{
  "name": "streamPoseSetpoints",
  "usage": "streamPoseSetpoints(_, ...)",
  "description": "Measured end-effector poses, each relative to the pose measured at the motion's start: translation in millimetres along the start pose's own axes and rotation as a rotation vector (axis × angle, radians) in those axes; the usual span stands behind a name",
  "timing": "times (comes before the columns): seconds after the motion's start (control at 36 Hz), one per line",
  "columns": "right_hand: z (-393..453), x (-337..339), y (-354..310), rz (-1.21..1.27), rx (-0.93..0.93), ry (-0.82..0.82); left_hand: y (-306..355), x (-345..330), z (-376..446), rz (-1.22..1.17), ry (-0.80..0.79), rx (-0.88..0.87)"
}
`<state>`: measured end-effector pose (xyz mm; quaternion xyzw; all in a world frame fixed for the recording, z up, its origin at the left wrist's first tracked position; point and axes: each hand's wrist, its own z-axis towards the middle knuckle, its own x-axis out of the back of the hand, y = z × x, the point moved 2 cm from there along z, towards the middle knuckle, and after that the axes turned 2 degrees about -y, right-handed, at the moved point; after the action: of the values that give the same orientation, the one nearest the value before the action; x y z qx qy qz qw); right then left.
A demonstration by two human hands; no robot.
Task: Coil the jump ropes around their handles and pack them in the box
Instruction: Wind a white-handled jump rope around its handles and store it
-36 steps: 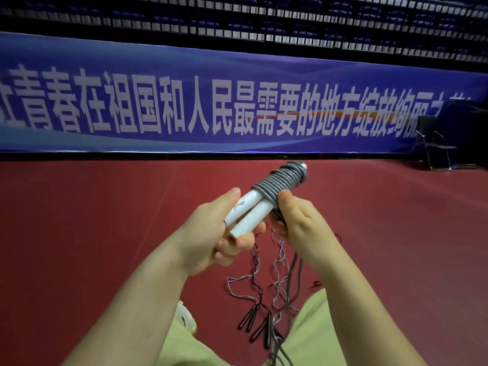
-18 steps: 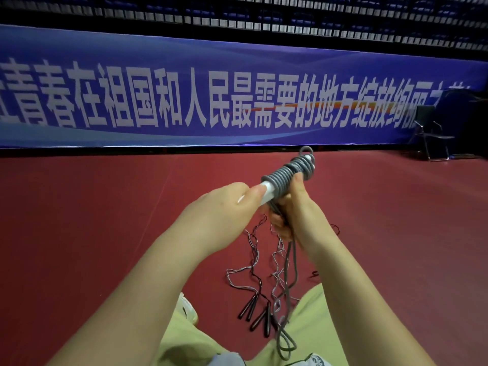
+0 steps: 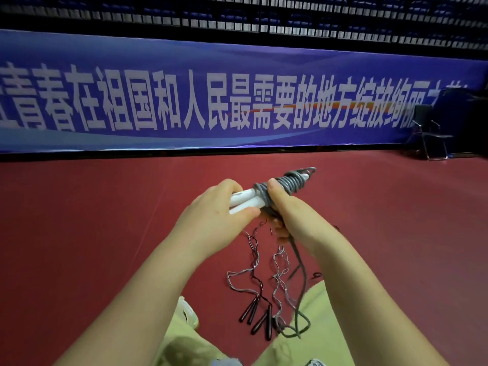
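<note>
bare forearms, no sleeves, left hand [image 3: 211,220], right hand [image 3: 293,215], no rings or watch visible, light yellow-green trousers [image 3: 319,328], pale shoe [image 3: 188,314]

You've got a blue banner [image 3: 237,96] w/ white text: 青春在祖国和人民最需要的地方绽放绚丽; the chars after that are cut off.

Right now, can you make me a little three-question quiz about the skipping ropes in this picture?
1. True or false: the thick grey rope is coiled around the pair of white plastic handles.
2. Which hand grips the white handles' bare end? A) left hand B) right hand
3. Fill in: the thin ropes with slim black handles lie on the ____ floor.

Key: 1 true; 2 A; 3 red.
</note>
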<state>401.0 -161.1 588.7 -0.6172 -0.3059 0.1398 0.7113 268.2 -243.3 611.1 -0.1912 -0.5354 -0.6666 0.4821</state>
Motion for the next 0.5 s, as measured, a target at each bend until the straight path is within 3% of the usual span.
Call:
streamPoseSetpoints(0.11, -2.6, -1.5, -9.6, 0.075, 0.127, 0.016, 4.5, 6.2, -4.0, -0.043, 0.082, -0.073)
streamPoseSetpoints(0.19, -3.9, 0.9, -13.7, 0.042, 0.202, 0.026, 7.0, 12.5, -2.4, -0.071, 0.022, -0.045)
streamPoseSetpoints(0.25, -7.9, 0.5, -17.4, 0.026, 0.245, 0.028, 5.1, 15.8, 1.7, -0.214, -0.133, -0.028)
streamPoseSetpoints(0.33, -9.7, 3.8, -18.5, 0.094, 0.276, 0.002, -0.1, 16.9, 1.4, -0.598, -0.485, -0.064)
streamPoseSetpoints(0.5, -18.1, 2.6, -21.2, 0.251, 0.323, -0.053, 10.3, -15.7, -15.1, -1.261, -1.046, -0.138)
